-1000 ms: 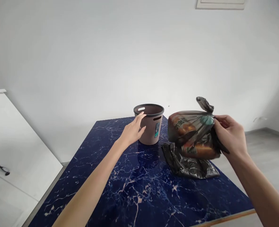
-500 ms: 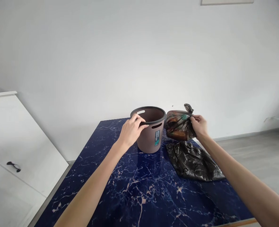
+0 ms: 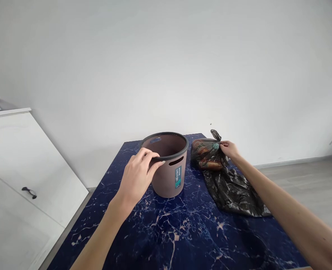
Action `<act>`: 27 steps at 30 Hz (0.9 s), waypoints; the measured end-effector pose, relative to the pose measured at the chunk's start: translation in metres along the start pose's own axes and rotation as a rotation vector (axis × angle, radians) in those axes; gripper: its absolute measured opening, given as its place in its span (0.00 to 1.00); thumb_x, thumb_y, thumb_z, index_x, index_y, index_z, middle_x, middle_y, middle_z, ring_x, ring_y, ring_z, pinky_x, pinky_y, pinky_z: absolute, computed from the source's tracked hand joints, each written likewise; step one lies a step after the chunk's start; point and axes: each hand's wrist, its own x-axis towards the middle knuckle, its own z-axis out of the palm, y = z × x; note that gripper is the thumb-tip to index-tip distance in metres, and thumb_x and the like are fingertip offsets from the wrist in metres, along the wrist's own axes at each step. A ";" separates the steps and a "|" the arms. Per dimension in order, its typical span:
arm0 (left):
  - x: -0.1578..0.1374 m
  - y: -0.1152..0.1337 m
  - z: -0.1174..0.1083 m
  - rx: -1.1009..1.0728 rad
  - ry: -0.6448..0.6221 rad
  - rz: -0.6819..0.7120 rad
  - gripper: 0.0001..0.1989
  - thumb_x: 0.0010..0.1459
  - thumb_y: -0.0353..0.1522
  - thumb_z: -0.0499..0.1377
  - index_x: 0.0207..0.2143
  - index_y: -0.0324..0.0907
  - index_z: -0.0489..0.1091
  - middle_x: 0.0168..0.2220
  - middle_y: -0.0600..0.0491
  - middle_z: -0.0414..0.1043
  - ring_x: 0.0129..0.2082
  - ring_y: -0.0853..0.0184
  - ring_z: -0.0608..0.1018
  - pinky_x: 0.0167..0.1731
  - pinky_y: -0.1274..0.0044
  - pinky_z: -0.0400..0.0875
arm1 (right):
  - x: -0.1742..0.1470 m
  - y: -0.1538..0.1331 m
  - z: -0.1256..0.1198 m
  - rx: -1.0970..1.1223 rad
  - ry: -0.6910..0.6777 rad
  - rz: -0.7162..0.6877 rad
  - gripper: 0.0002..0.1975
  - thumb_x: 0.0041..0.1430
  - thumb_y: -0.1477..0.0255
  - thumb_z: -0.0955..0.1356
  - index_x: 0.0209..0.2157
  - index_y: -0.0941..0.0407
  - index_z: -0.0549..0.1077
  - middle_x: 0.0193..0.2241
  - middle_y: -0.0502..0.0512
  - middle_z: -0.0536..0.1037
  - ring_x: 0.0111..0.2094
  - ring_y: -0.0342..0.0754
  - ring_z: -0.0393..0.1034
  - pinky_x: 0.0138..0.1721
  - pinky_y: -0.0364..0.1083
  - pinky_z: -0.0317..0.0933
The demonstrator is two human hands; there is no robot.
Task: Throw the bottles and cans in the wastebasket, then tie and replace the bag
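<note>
A brown trash can (image 3: 166, 180) with a dark rim, slot handles and a teal label stands upright on the blue marbled table (image 3: 154, 240). My left hand (image 3: 139, 170) grips its near-left rim, fingers over the edge and thumb outside. To the right of the can, my right hand (image 3: 229, 149) pinches the knotted neck of a tied black garbage bag (image 3: 207, 155). Through its thin plastic, brownish and green contents show, too blurred to name. The tied bag is at the table's back right. Just in front of it, an unfilled black garbage bag (image 3: 236, 193) lies crumpled and flat.
A white cabinet (image 3: 28, 157) with a dark handle stands left of the table. Behind the table rises a pale wall (image 3: 166, 75). Grey floor (image 3: 309, 180) shows past the table's right edge.
The trash can has come nearer and to the left with my left hand on its rim. My right hand has lowered the tied bag toward the table's back right.
</note>
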 end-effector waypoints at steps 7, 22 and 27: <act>-0.011 0.003 -0.004 0.063 0.067 0.018 0.07 0.74 0.38 0.57 0.48 0.47 0.70 0.47 0.50 0.75 0.35 0.62 0.76 0.39 0.67 0.72 | -0.027 -0.019 -0.015 -0.228 0.007 -0.170 0.25 0.65 0.70 0.70 0.62 0.58 0.69 0.59 0.66 0.74 0.56 0.56 0.73 0.56 0.54 0.69; -0.033 0.030 0.001 -0.025 0.390 0.048 0.17 0.70 0.33 0.60 0.59 0.48 0.64 0.56 0.43 0.65 0.38 0.63 0.78 0.40 0.67 0.76 | -0.247 -0.006 -0.046 -0.997 -0.444 -0.425 0.11 0.69 0.65 0.64 0.32 0.52 0.70 0.32 0.59 0.82 0.32 0.59 0.80 0.27 0.46 0.51; -0.060 0.060 0.019 -0.338 -0.103 0.076 0.07 0.72 0.36 0.56 0.51 0.49 0.66 0.37 0.52 0.73 0.34 0.63 0.78 0.36 0.71 0.72 | -0.311 -0.038 -0.037 -0.840 -0.368 -0.657 0.10 0.71 0.68 0.62 0.32 0.51 0.66 0.23 0.51 0.79 0.22 0.53 0.77 0.24 0.47 0.46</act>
